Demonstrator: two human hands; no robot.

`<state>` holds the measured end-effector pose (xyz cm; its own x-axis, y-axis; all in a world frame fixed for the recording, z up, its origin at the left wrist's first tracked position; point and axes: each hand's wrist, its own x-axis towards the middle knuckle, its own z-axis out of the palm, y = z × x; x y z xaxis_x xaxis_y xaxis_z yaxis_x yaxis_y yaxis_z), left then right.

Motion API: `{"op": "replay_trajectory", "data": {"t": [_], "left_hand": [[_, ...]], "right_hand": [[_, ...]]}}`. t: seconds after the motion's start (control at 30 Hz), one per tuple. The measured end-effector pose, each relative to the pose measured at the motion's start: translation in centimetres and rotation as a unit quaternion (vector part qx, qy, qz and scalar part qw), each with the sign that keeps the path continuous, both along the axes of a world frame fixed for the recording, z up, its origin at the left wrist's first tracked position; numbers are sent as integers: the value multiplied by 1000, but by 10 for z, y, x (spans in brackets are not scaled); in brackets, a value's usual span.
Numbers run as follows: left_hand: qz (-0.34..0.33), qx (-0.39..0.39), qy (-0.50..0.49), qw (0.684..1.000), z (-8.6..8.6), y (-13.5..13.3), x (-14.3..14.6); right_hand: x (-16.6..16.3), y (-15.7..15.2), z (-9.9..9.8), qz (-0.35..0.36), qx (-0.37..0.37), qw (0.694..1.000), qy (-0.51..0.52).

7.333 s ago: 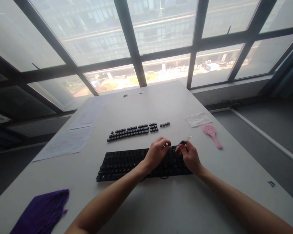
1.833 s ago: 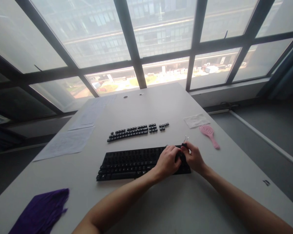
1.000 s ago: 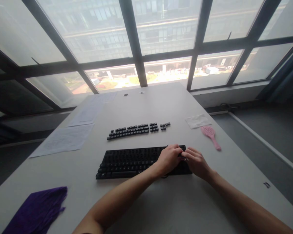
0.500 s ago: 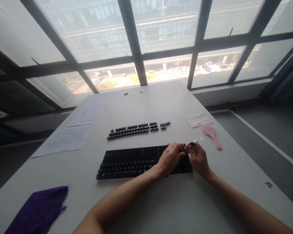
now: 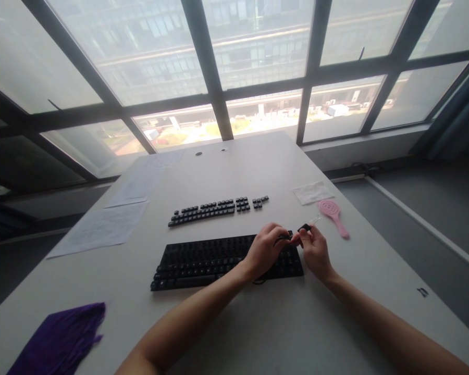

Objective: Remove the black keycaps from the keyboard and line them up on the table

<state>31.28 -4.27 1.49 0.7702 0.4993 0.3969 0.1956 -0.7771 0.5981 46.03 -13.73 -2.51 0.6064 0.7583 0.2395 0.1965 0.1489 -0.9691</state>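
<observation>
A black keyboard (image 5: 203,260) lies on the table, its upper rows stripped of keycaps and its lower left rows still capped. My left hand (image 5: 266,247) is above the keyboard's right part, fingers curled together; a small dark thing shows at the fingertips, too small to name. Close beside it, my right hand (image 5: 316,252) grips a keycap puller (image 5: 305,227) by its black body, with the thin wire prongs pointing away to the right. The fingertips of both hands nearly meet. Behind the keyboard, loose black keycaps (image 5: 201,213) stand in rows.
A pink hairbrush (image 5: 330,209) and a white wipe or packet (image 5: 312,192) lie at the right. Paper sheets (image 5: 101,229) cover the left side. A purple cloth (image 5: 58,338) is at the front left, a small dark piece (image 5: 422,292) near the right edge.
The view has shifted slightly. My left hand's fingers have curled in more over the keyboard, and the puller in my right hand has turned a little.
</observation>
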Motion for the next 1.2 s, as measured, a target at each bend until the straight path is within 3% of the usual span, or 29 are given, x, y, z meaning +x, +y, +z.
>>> {"op": "replay_trajectory", "data": {"t": [0.07, 0.17, 0.27, 0.37, 1.2], "left_hand": [[39, -3, 4, 999, 6, 21, 5], [78, 60, 46, 994, 8, 62, 17], [96, 110, 115, 982, 2, 96, 29], [91, 144, 158, 973, -5, 112, 36], [152, 161, 131, 966, -18, 129, 38]], "right_hand": [[0, 0, -2, 1, 2, 1000, 6], [1, 0, -3, 10, 0, 1000, 1], [1, -1, -2, 13, -3, 1000, -6], [3, -2, 0, 15, 2, 1000, -7], [6, -3, 0, 21, 3, 1000, -2]]}}
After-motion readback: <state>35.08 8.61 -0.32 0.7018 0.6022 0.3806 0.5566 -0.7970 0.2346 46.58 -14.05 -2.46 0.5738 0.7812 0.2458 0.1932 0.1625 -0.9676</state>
